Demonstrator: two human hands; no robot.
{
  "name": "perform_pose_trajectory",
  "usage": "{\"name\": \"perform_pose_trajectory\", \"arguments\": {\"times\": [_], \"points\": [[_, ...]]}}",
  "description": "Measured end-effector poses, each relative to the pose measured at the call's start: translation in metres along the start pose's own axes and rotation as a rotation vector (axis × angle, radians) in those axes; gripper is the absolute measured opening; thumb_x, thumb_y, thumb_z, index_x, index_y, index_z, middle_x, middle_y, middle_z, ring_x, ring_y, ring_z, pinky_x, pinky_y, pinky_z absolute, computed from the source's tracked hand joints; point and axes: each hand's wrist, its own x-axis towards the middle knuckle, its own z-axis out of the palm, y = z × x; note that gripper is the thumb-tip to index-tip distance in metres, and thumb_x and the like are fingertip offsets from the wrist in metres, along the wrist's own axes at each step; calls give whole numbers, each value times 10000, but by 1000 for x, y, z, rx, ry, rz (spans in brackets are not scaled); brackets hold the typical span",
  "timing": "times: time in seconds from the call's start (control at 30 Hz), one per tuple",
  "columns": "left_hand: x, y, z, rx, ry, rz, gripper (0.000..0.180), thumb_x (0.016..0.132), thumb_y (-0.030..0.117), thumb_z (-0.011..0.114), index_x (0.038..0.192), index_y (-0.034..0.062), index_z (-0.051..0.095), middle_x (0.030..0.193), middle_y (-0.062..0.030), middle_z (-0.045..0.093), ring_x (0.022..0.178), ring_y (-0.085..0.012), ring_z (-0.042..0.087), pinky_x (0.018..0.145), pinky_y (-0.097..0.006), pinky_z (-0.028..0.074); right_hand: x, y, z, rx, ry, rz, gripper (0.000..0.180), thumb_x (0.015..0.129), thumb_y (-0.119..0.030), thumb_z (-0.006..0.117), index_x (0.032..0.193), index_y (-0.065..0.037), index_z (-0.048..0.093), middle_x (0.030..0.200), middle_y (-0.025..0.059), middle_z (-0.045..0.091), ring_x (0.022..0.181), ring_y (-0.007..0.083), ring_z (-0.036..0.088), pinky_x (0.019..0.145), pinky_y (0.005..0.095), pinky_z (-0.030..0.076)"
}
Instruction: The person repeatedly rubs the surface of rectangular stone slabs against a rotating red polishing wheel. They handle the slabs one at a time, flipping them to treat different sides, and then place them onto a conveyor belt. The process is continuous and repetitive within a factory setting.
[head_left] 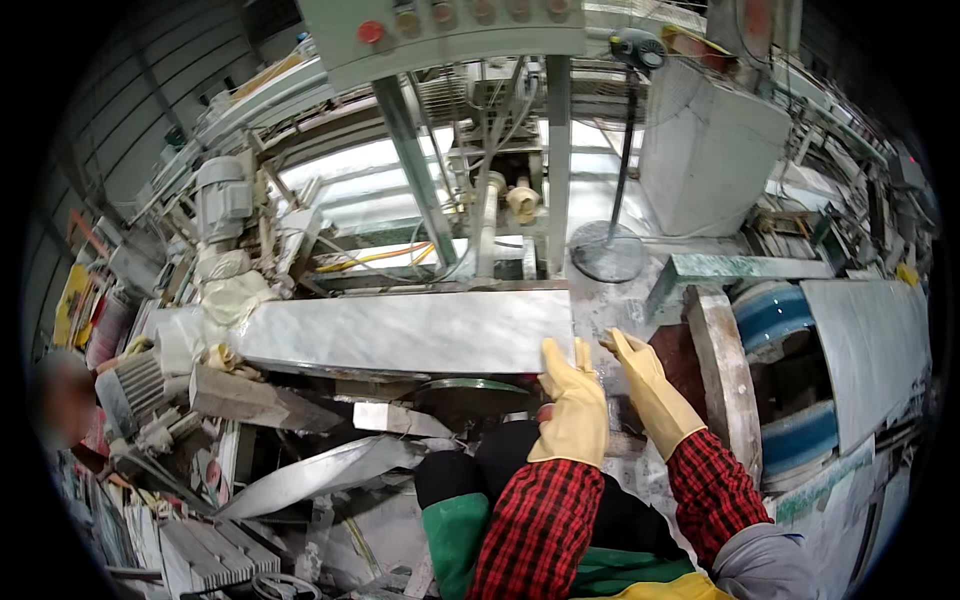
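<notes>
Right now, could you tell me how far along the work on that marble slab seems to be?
Done: the pale marble slab already lies along the machine bed. In hand: the left hand presses its right end near the round blade; the right hand rests beside it on the wet table. Left: no cut shows; the slab looks whole, though the blade is partly hidden.

Stone-cutting workshop: long grey-white marble slab (400,330) on a dusty machine bed, grey control panel with red button (440,30) above it, round green saw blade (470,392) below it.
</notes>
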Motion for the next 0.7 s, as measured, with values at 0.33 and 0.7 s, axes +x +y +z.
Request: {"name": "perform_pose_trajectory", "arguments": {"times": [0.33, 0.7], "points": [[-9, -30, 1, 178, -67, 63, 575, 830, 246, 719, 1258, 38, 395, 1187, -193, 508, 1012, -272, 568, 843, -360, 542, -66, 180, -188, 796, 38, 256, 462, 968, -435, 504, 1204, -45, 576, 1035, 153, 686, 869, 231, 646, 761, 342, 497], [-3, 5, -28, 1204, -518, -308, 485, 894, 318, 647, 1251, 21, 505, 1076, -60, 621, 976, -201, 623, 798, -336, 526, -145, 196, -9, -580, -210, 518, 504, 886, -527, 446, 915, -126, 750, 925, 148, 705, 950, 309, 655, 868, 452, 458]]}}
